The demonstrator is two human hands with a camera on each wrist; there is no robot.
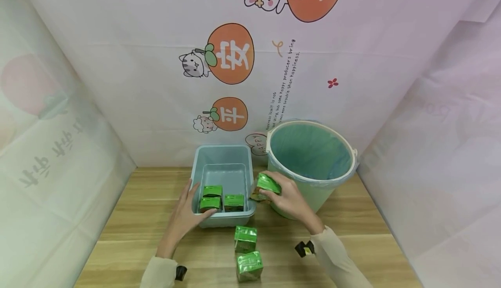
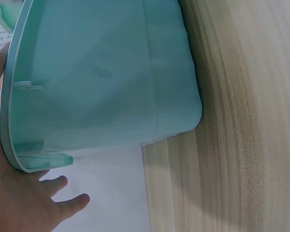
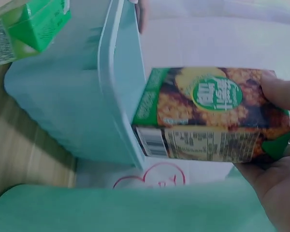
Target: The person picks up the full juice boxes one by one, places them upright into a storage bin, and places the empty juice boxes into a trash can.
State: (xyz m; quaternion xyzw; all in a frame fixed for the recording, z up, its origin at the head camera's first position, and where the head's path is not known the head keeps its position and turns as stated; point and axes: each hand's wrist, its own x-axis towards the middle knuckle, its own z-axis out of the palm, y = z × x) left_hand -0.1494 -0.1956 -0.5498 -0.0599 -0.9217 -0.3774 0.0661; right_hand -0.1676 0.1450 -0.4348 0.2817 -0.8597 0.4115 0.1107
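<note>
Between basin (image 1: 224,175) and bin (image 1: 313,194), right fingers (image 3: 280,92) pinch a carton (image 3: 208,111); left fingers (image 2: 73,205) spread along the basin's left rim (image 1: 195,162).

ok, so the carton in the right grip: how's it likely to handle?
Probably stiff: the carton keeps flat faces and straight edges while held. Could be slightly slippery, since its green end shines in the head view. Might pivot if nudged, as the right grip has it near one end.
</note>
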